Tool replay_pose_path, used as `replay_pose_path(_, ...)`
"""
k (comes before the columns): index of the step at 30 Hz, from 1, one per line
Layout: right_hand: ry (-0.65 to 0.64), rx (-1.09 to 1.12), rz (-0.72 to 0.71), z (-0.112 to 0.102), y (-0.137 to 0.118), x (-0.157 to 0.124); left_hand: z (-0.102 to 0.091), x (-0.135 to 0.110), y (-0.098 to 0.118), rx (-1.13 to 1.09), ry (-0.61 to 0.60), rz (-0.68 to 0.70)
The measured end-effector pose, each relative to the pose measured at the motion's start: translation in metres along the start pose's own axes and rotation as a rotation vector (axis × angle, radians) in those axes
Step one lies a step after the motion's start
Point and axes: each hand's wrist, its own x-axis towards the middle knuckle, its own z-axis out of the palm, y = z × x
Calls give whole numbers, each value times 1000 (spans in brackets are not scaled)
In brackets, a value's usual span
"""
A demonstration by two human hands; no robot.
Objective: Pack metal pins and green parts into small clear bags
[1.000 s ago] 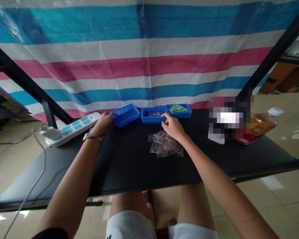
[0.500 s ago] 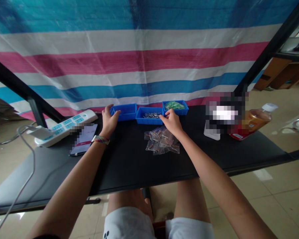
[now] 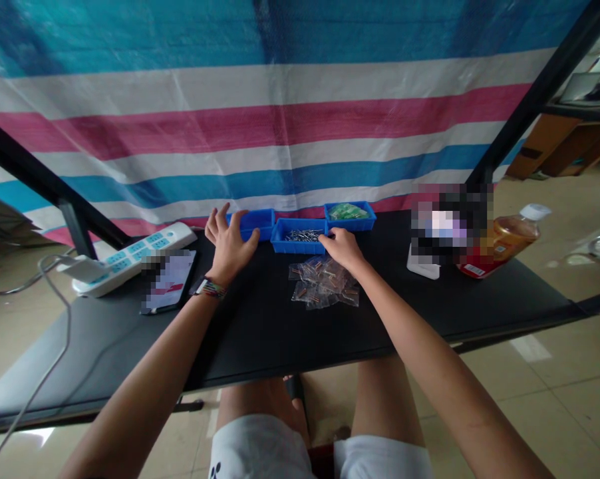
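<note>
My left hand (image 3: 230, 247) hovers with spread fingers in front of the left blue bin (image 3: 260, 225), covering that bin's left part. My right hand (image 3: 344, 247) pinches the right end of the middle blue bin (image 3: 300, 247), where small shiny metal pins or screws (image 3: 302, 235) lie in a heap. Behind it, on the right, a third blue bin (image 3: 350, 225) contains green plastic packets (image 3: 348, 211). Near my right wrist, small clear bags (image 3: 324, 283) with copper-coloured pieces are piled on the black table (image 3: 250, 319).
At left lie a white power strip (image 3: 135, 258) with a plugged-in adapter and cable, and a phone (image 3: 173, 283). To the right are a drink bottle (image 3: 514, 236), a white object (image 3: 423, 266) and a blurred-out item. A striped plastic sheet (image 3: 280, 133) hangs behind the bins.
My left hand has come off the left bin's side and moved right, its fingers spreading. With my right hand at its end, the middle bin has shifted slightly nearer.
</note>
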Motion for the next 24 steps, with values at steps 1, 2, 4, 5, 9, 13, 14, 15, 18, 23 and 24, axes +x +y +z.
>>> replay_pose_path(1,7,-16,1,1,0,1,-4,-5,11,-10,16,57)
replay_pose_path(2,15,-36,-1,2,1,2,-8,-10,22,-31,24,127)
replay_pose_path(4,41,-93,-17,4,2,2,-16,-22,44,-96,23,274)
replay_pose_path(5,57,-126,-29,5,3,3,-19,-28,54,-122,3,336)
replay_pose_path(9,80,-216,-35,5,1,1,-24,-52,86,-278,-196,684)
replay_pose_path(13,27,-146,41,-2,-3,1,-18,-73,104,-344,-318,990)
replay_pose_path(14,17,-111,56,-5,-3,1,-15,-78,106,-348,-333,1025)
replay_pose_path(15,13,-80,67,-8,-2,1,-13,-81,108,-352,-361,1051)
replay_pose_path(18,41,10,100,-18,4,1,-4,-84,111,-354,-485,1054)
replay_pose_path(23,90,426,218,-36,19,-2,11,-68,111,-279,-631,996)
replay_pose_path(24,109,515,241,-40,22,-4,13,-64,110,-269,-638,980)
